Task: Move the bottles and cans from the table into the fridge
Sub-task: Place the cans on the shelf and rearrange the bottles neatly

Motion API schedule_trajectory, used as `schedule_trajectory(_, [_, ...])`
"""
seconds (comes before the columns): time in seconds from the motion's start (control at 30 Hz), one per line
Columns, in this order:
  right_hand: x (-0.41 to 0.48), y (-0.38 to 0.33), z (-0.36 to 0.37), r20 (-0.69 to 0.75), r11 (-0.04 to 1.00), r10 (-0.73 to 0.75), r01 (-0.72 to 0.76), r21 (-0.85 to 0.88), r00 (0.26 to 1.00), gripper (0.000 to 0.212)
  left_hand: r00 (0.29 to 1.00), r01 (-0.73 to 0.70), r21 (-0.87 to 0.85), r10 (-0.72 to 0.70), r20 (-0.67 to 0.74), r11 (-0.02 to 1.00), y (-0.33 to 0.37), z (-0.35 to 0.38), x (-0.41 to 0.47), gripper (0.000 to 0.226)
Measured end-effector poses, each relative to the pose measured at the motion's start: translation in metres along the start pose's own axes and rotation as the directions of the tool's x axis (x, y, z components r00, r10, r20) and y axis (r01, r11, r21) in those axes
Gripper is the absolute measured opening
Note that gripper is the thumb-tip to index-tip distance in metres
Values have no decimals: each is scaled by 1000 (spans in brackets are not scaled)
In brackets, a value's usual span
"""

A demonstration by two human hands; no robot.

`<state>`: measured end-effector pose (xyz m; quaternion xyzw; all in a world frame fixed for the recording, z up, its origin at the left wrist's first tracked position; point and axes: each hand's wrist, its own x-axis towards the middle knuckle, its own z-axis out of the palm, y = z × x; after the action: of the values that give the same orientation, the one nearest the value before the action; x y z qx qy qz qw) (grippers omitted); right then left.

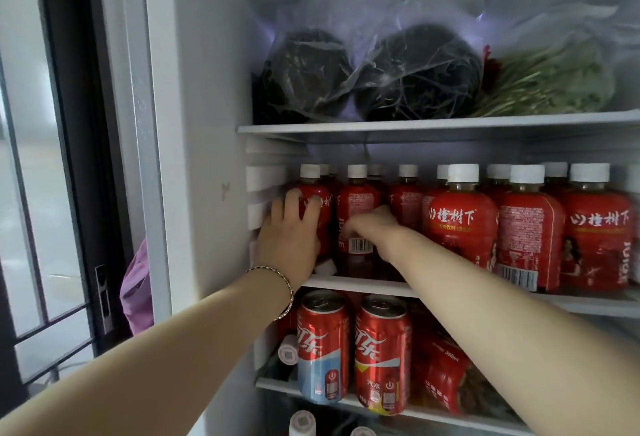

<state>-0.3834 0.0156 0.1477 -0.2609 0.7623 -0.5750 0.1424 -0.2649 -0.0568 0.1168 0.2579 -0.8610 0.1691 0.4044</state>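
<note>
Both hands were inside the fridge (207,124), at the left end of the middle shelf (356,284). The left hand (292,231) gripped the leftmost bottle (325,205), fingers curled over its shoulder, thumb hidden. The right hand (372,224) was against the second bottle (356,198), just beside the first. It was blurred, so I could not tell whether it gripped or only pushed.

Both bottles stood upright on the shelf, touching or nearly touching. The other bottles (460,224) filled the shelf to the right. Two cans (323,342) stood on the shelf below, and bagged greens (415,72) lay on the top shelf.

Judged step: seating these two bottles into the left corner. To do it well, slide them back along the shelf rather than lifting, keep them upright, and hold low on the body so they don't tip. Push the left one up to the side wall first, then close the second against it. Watch the right forearm, which passed close to the front-row bottles.
</note>
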Motion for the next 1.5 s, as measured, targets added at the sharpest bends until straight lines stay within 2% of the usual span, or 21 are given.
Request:
schedule_trajectory(0.13, [14,6,8,41,999,-9,7,42,999,106,1000,5,-25,-5,-10,1000,-1,3,-1,57])
schedule_trajectory(0.33, [36,2,8,-13,999,14,-14,45,1000,84,1000,10,-40,-11,-22,999,-1,4,-1,57])
schedule_trajectory(0.5, [45,-5,15,-63,997,72,-74,-37,995,96,1000,12,-57,-13,-18,998,-1,4,-2,57])
schedule_trajectory(0.6, [44,-4,16,-73,992,81,-88,-92,994,96,999,27,-77,-28,-15,997,0,3,-2,57])
schedule_trajectory(0.7, [37,5,19,-112,960,-13,-19,-280,994,86,999,33,-68,-33,-6,997,0,3,-3,58])
schedule_trajectory(0.83, [21,12,18,-103,838,-143,65,-541,984,63,999,48,-45,-48,-8,998,2,1,-2,58])
schedule_trajectory(0.93, [13,15,12,-121,724,-331,170,-668,936,69,999,35,-42,-36,-12,999,2,0,-1,57])
schedule_trajectory(1.0, [12,16,10,-138,737,-381,210,-643,914,77,1000,28,-26,-27,6,999,1,-1,-1,57])
schedule_trajectory(1.13, [15,10,13,-148,867,-246,150,-475,958,82,994,60,-68,-54,92,996,2,-2,-2,56])
schedule_trajectory(1.2, [13,6,13,-140,867,-220,127,-483,965,78,992,65,-89,-55,115,994,2,-2,-2,58])
schedule_trajectory(1.27, [4,0,14,-65,788,-256,170,-592,964,62,991,61,-81,-51,122,995,1,-2,-3,60])
schedule_trajectory(1.33, [-5,-8,14,-14,630,-389,254,-734,921,50,991,53,-71,-44,124,996,1,-3,-3,60])
schedule_trajectory(1.37, [-9,-13,12,-32,544,-472,263,-797,881,53,991,53,-69,-44,126,996,1,-3,-3,59])
schedule_trajectory(1.43, [-10,-24,3,-109,419,-530,148,-896,841,65,990,60,-68,-51,130,996,1,-3,-3,59])
schedule_trajectory(1.5, [-6,-28,-11,-163,384,-420,12,-923,893,69,989,68,-60,-59,134,996,2,-3,-2,60])
